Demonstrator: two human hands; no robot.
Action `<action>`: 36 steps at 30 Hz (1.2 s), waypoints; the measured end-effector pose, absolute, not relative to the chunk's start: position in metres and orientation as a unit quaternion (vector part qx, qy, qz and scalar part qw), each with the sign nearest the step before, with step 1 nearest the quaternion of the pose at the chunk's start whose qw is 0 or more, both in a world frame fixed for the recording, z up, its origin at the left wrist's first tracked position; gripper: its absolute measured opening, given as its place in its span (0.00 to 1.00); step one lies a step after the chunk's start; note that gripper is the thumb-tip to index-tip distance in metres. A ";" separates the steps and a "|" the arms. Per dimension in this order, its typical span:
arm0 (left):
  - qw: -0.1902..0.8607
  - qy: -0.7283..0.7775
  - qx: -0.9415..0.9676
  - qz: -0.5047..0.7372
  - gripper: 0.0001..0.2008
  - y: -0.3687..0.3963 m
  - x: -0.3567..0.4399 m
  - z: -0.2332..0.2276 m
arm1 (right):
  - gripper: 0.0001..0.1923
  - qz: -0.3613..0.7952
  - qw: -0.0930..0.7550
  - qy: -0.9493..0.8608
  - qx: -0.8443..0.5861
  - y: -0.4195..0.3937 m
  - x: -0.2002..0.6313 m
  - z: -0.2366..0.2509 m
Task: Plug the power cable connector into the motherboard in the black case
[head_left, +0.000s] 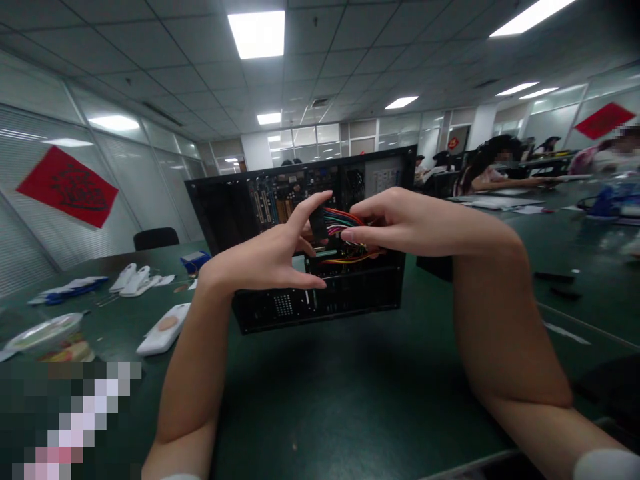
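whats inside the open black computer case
Inside the computer case a motherboard with slots and a bundle of coloured wires show. The left hand and right hand cover the connector and the middle.

left hand [265, 260]: bare, no ring or watch showed; slim fingers, short plain nails.
right hand [400, 223]: bare, unadorned; a pale, unpainted nail showed.
forearms: uncovered to the near edge.
sleeves: white cuff edge [607, 465] at near right.

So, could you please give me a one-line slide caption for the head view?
Both hands, left hand and right hand, grip a bundle of coloured wires inside an open computer case on a green table.
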State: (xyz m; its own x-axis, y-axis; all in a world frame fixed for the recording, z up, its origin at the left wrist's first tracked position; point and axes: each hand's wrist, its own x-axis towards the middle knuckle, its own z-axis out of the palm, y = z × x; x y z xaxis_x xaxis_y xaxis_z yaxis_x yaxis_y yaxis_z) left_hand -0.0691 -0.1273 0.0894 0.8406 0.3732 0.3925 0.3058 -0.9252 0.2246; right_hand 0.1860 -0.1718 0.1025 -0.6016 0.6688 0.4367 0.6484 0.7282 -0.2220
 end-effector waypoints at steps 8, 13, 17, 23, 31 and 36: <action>0.019 0.167 0.938 0.304 0.38 -0.125 -0.067 0.093 | 0.22 0.113 0.244 -0.888 -0.372 -0.170 0.179 0.097; -0.046 0.173 0.919 0.351 0.32 -0.125 -0.069 0.094 | 0.20 0.112 0.253 -0.888 -0.368 -0.166 0.173 0.094; -0.043 0.173 0.923 0.340 0.32 -0.122 -0.067 0.092 | 0.19 0.118 0.244 -0.891 -0.363 -0.162 0.172 0.093; -0.086 0.183 0.911 0.359 0.27 -0.124 -0.064 0.090 | 0.16 0.144 0.272 -0.891 -0.334 -0.159 0.159 0.091; -0.127 0.203 0.902 0.360 0.25 -0.124 -0.064 0.090 | 0.06 0.171 0.312 -0.873 -0.335 -0.154 0.144 0.089; -0.169 0.229 0.890 0.355 0.27 -0.124 -0.063 0.089 | 0.03 0.170 0.335 -0.853 -0.363 -0.151 0.139 0.087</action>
